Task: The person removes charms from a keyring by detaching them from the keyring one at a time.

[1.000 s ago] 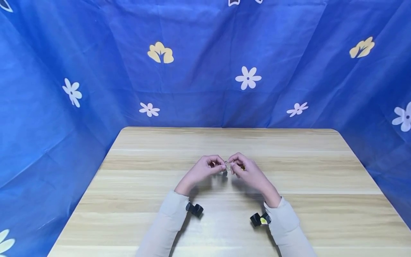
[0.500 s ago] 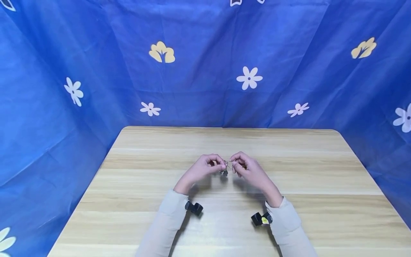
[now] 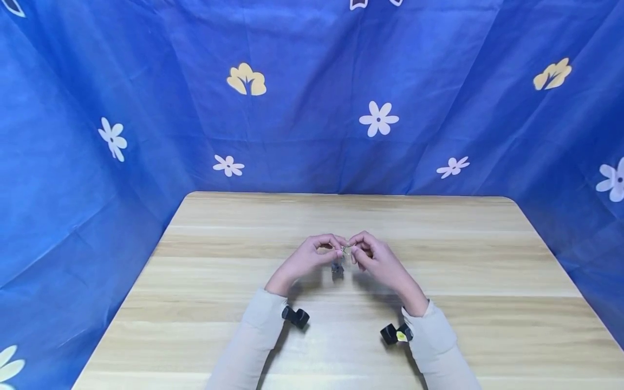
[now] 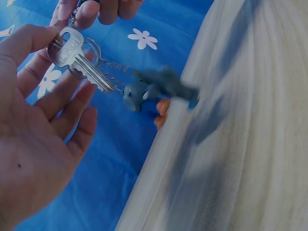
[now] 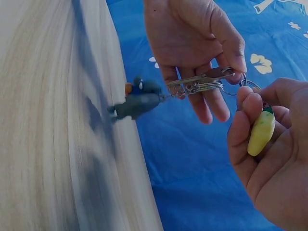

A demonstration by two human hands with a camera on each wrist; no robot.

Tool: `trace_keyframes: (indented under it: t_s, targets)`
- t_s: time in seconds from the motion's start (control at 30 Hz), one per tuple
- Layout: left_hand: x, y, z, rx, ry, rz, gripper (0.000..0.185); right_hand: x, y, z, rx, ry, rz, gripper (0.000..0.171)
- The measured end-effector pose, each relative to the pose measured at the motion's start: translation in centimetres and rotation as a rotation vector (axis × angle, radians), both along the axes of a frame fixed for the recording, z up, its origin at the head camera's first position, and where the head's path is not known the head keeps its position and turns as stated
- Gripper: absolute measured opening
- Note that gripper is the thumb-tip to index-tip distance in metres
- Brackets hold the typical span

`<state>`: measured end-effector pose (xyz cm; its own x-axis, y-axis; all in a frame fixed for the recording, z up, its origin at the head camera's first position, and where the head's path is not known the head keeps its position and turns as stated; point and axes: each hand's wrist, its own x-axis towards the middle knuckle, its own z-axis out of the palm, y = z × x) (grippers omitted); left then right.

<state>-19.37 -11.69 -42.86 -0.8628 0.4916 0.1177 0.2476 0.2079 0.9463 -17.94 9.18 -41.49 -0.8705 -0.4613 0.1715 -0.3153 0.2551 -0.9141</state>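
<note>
My left hand point(image 4: 43, 125) pinches a silver key point(image 4: 79, 60) by its head between thumb and index finger, the other fingers spread loosely below. Metal rings point(image 4: 91, 50) lie behind the key, with short chains leading off them. A grey figurine point(image 4: 163, 84) with orange parts dangles from a chain and looks blurred. My right hand point(image 5: 274, 144) grips at the edge of the ring point(image 5: 232, 91), its fingers curled. Against its palm hangs a small yellow charm point(image 5: 262, 132) with a green top. In the head view both hands meet over the table, fingertips close together.
A pale wooden table point(image 3: 341, 216) lies under the hands. Blue cloth point(image 3: 312, 108) with white and yellow flowers stands behind it and on both sides. A black wrist camera point(image 3: 296, 317) sits on the left sleeve, another camera point(image 3: 396, 333) on the right.
The dangling figurine now hangs slightly lower and nearer in the head view. The fingertips have drawn a little closer together than half a second ago; the arms have barely moved.
</note>
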Motion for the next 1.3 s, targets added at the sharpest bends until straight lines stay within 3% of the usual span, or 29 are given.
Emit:
trace_keyframes:
  t_s: [0.43, 0.87, 1.03, 1.3]
  targets:
    - [0.12, 0.0, 0.33, 0.011, -0.079, -0.059, 0.009, 0.12, -0.09, 0.0, 0.014, -0.04, 0.001, 0.015]
    - [-0.07, -0.02, 0.58, 0.164, -0.191, -0.105, 0.021, -0.17, 0.05, 0.21, -0.022, -0.072, 0.0, 0.017]
    - [-0.22, -0.1, 0.51, 0.141, -0.191, -0.097, 0.034, -0.3, 0.13, 0.07, -0.024, -0.07, 0.003, 0.016]
    - [-0.32, -0.11, 0.62, 0.091, -0.214, -0.091, 0.031, -0.45, 0.16, 0.17, -0.019, -0.059, -0.009, 0.013]
